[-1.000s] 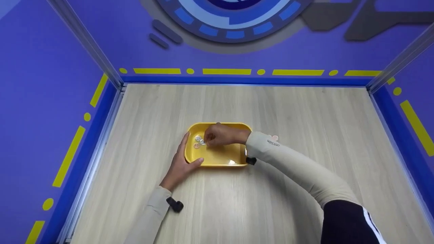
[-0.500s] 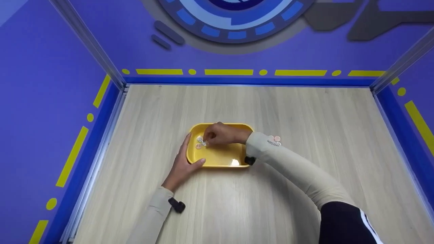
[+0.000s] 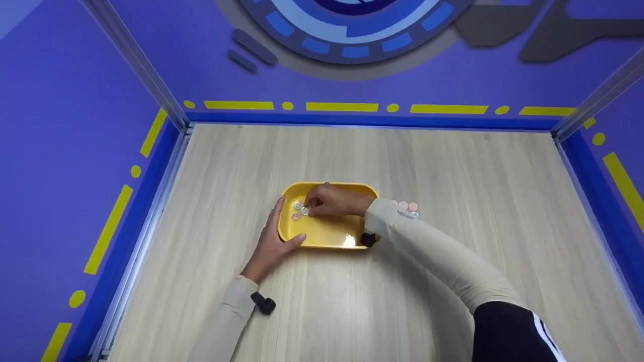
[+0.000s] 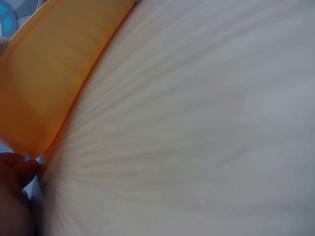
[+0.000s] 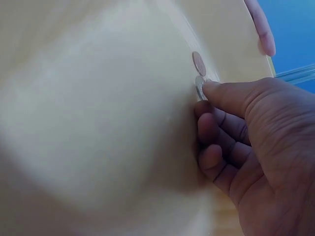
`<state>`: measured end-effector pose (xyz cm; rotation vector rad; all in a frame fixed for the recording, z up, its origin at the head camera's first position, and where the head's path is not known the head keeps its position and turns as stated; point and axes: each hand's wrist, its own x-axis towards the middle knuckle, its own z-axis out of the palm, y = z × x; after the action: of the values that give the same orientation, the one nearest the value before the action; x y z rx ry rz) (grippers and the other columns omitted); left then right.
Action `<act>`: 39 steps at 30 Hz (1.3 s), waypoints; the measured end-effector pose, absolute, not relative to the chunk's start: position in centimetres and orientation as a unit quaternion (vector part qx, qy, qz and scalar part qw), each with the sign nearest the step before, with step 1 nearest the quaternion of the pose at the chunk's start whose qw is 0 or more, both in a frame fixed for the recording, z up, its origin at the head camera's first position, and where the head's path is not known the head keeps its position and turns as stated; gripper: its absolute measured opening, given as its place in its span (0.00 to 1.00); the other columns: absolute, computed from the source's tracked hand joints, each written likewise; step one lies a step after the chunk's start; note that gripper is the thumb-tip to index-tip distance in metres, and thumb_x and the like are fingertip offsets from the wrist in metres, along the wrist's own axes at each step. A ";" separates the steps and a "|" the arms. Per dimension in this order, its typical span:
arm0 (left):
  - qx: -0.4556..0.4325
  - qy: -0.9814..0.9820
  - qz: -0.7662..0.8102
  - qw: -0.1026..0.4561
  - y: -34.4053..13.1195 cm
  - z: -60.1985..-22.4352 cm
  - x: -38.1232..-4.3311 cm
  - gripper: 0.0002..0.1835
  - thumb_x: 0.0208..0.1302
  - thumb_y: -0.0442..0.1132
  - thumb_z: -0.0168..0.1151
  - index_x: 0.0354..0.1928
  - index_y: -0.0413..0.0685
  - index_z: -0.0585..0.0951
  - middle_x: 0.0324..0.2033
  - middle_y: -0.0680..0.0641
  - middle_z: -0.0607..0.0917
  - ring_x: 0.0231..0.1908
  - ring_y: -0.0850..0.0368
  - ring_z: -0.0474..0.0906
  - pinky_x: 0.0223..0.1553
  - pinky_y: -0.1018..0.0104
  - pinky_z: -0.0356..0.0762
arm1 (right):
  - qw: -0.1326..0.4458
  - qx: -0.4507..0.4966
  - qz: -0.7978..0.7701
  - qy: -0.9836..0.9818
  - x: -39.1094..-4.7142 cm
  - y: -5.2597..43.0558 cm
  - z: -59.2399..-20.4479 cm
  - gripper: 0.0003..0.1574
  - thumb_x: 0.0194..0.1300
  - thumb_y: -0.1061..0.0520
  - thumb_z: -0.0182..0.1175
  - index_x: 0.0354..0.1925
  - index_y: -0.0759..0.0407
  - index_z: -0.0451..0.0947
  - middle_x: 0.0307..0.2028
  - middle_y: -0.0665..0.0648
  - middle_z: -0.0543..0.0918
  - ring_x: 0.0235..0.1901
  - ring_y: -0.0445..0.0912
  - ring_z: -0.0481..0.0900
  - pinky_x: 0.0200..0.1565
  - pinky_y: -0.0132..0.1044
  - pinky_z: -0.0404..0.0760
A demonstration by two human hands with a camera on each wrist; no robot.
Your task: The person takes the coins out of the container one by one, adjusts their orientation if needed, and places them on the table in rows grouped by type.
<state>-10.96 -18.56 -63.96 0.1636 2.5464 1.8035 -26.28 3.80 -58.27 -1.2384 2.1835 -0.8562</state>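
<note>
A yellow plastic tray (image 3: 327, 239) lies on the table. My left hand (image 3: 271, 246) grips its near left corner, fingers along the left wall and thumb over the front rim. Inside the tray my right hand (image 3: 329, 200) reaches to the left end, thumb and fingertips on a silver coin (image 3: 305, 211). The right wrist view has this silver coin (image 5: 200, 87) at the thumb tip, with the other fingers curled. Beside it in the tray are another silver coin (image 3: 298, 205) and a copper coin (image 3: 296, 216). The left wrist view catches only the tray's outer wall (image 4: 54, 64) and some fingers.
Several coins lie outside the tray to the right, among them a copper coin (image 3: 412, 206) and a silver coin (image 3: 414, 214), partly hidden by the right sleeve (image 3: 427, 241). The wooden table (image 3: 327, 311) is bounded by blue walls (image 3: 65, 125) at back and sides.
The silver coin at my right fingertips looked tilted half a second ago and now shows its face. The right forearm has shifted slightly, uncovering more coins outside the tray. The left hand keeps its grip.
</note>
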 end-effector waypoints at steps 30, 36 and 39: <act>0.030 0.837 0.546 0.018 -18.3 -63.5 -11.0 0.60 0.65 0.56 0.77 0.91 0.70 0.48 0.87 0.44 0.56 0.87 0.34 0.39 0.81 0.36 0.51 | 0.226 -0.431 -0.249 0.837 -25.5 2.1 -57.6 0.09 0.73 0.64 0.68 0.49 0.65 0.88 0.38 0.54 0.86 0.33 0.42 0.76 0.40 0.34 0.77; 0.023 0.838 0.544 0.019 -18.2 -63.3 -10.9 0.59 0.65 0.56 0.77 0.91 0.70 0.49 0.87 0.43 0.57 0.86 0.32 0.38 0.80 0.30 0.52 | 0.222 -0.450 -0.241 0.831 -25.5 2.2 -57.6 0.08 0.71 0.65 0.67 0.47 0.66 0.87 0.36 0.55 0.85 0.34 0.43 0.75 0.39 0.34 0.76; 0.020 0.840 0.542 0.021 -18.2 -63.4 -10.9 0.59 0.65 0.56 0.77 0.90 0.71 0.49 0.87 0.43 0.57 0.87 0.33 0.38 0.80 0.32 0.51 | 0.231 -0.441 -0.236 0.834 -25.5 2.1 -57.6 0.08 0.73 0.64 0.68 0.49 0.66 0.87 0.39 0.56 0.86 0.35 0.43 0.77 0.41 0.35 0.78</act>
<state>-10.85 -18.16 -63.37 0.0622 2.6036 1.6824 -25.51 2.09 -57.60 -1.2134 2.2936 -0.6483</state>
